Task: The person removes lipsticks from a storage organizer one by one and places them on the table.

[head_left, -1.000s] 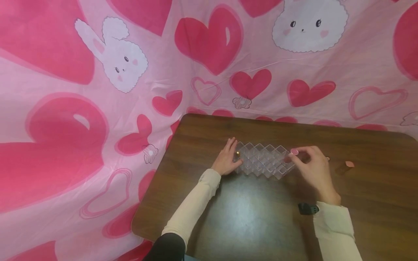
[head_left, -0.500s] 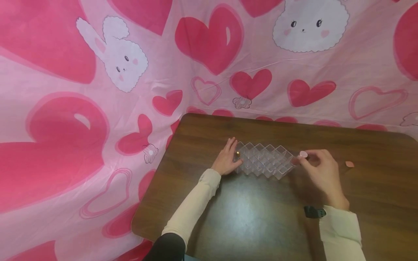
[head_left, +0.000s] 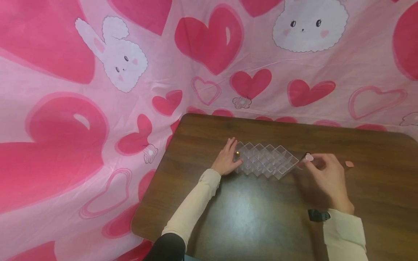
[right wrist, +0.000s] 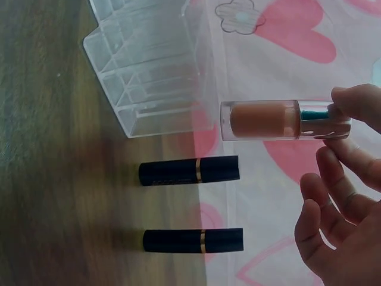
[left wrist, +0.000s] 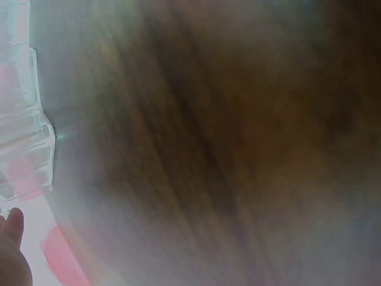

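A clear plastic lipstick organizer (head_left: 266, 163) with diamond-shaped compartments stands on the table. My left hand (head_left: 225, 159) rests against its left end, fingers fairly straight, beside a gold-topped item (head_left: 238, 153) in an end compartment. Just off the organizer's right end, my right hand (head_left: 331, 177) pinches a lip gloss tube (head_left: 309, 157) by its shiny cap, between thumb and fingers. In the right wrist view this lip gloss tube (right wrist: 262, 120) has a see-through body with peach-brown contents. The left wrist view catches only part of my left hand (left wrist: 13, 256) and the organizer (left wrist: 27, 137).
Two black tubes with gold bands, a nearer black tube (right wrist: 189, 171) and a farther black tube (right wrist: 193, 241), stand upright beyond the organizer's right end. One peach-topped tube (head_left: 349, 164) shows right of my hand. A heart-and-bunny cloth (head_left: 209, 54) hangs behind the wooden table (head_left: 241, 217).
My right hand has moved right and slightly nearer with the lip gloss tube, from over the organizer's right end to just beside it. My left hand has stayed in place.
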Available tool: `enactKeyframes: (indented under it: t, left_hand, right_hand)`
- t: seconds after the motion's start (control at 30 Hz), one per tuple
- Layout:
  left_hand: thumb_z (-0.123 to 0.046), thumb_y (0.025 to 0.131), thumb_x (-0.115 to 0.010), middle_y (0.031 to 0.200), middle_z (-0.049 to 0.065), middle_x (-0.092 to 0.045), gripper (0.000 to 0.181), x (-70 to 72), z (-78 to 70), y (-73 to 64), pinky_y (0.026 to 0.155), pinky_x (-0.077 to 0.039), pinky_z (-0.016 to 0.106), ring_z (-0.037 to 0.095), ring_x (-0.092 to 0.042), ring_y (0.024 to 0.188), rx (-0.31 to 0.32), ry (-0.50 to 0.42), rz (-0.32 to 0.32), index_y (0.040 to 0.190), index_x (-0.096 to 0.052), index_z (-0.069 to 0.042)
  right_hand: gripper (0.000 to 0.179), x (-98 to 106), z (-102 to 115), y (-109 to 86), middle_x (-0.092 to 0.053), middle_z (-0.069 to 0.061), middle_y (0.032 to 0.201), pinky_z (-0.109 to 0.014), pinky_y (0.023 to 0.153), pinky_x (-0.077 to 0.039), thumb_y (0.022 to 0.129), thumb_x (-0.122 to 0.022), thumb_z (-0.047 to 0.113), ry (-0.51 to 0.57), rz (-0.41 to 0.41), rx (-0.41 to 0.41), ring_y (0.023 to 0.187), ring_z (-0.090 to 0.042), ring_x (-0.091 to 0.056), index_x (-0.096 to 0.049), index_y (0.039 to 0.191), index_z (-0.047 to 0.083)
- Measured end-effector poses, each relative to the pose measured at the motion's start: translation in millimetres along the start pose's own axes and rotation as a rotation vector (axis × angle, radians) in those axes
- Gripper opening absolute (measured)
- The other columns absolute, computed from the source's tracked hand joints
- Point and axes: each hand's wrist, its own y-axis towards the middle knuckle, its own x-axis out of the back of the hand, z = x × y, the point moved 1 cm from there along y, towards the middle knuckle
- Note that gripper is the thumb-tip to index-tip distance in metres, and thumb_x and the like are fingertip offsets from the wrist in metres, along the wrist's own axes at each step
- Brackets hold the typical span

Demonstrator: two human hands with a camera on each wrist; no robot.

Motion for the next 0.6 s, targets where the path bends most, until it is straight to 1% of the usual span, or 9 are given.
enactKeyframes:
  t: [0.07,0.17,0.23,0.33,0.47,0.6]
  left_hand:
    - [-0.050,0.082,-0.049,0.152,-0.003,-0.001,0.081,-0.5,0.1,0.3,0.104,-0.029,0.048,0.012,0.000,0.140,-0.002,0.002,-0.002,0.145,-0.013,-0.015]
    - [-0.050,0.082,-0.050,0.152,-0.002,-0.003,0.081,-1.5,0.6,0.8,0.103,-0.030,0.048,0.013,-0.001,0.140,-0.005,0.012,-0.010,0.144,-0.014,-0.014]
    - [-0.051,0.082,-0.049,0.152,-0.004,-0.002,0.081,-1.9,0.7,0.4,0.103,-0.030,0.048,0.012,0.000,0.140,0.000,0.010,-0.005,0.145,-0.012,-0.016]
    - [-0.051,0.082,-0.049,0.152,-0.005,0.000,0.081,-1.5,0.3,0.1,0.104,-0.029,0.048,0.011,0.001,0.139,0.005,0.009,0.003,0.145,-0.011,-0.017]
    - [-0.051,0.082,-0.050,0.152,-0.002,-0.003,0.081,-0.2,-0.4,0.4,0.103,-0.030,0.049,0.012,0.000,0.140,0.005,0.010,0.006,0.145,-0.012,-0.016]
    - [-0.050,0.082,-0.051,0.152,0.000,-0.004,0.081,0.3,-0.9,0.8,0.103,-0.030,0.049,0.012,-0.001,0.140,0.007,0.017,0.005,0.145,-0.012,-0.016]
  right_hand:
    - [0.039,0,-2,-0.5,-0.053,-0.014,0.102,-0.031,0.067,-0.032,0.085,-0.057,0.039,-0.002,-0.012,0.012,0.088,-0.023,-0.045,-0.062,0.101,0.004]
    - [0.036,-1,-5,-2.1,-0.052,-0.011,0.103,-0.031,0.069,-0.031,0.085,-0.055,0.042,0.004,0.006,-0.011,0.090,-0.021,-0.042,-0.065,0.094,0.008]
    - [0.036,-1,-7,-3.0,-0.052,-0.011,0.106,-0.032,0.070,-0.031,0.085,-0.053,0.044,0.008,0.022,-0.030,0.091,-0.021,-0.042,-0.066,0.091,0.011]
    - [0.039,0,-10,-4.2,-0.050,-0.013,0.110,-0.036,0.072,-0.033,0.085,-0.053,0.047,0.018,0.046,-0.061,0.095,-0.026,-0.043,-0.065,0.094,0.011]
    - [0.042,-1,-15,-5.2,-0.049,-0.017,0.111,-0.043,0.073,-0.036,0.085,-0.053,0.045,0.018,0.054,-0.072,0.096,-0.032,-0.044,-0.062,0.100,0.007]
    - [0.044,-3,-21,-5.5,-0.050,-0.020,0.108,-0.040,0.069,-0.035,0.085,-0.054,0.043,-0.001,0.041,-0.057,0.091,-0.031,-0.044,-0.061,0.103,0.004]
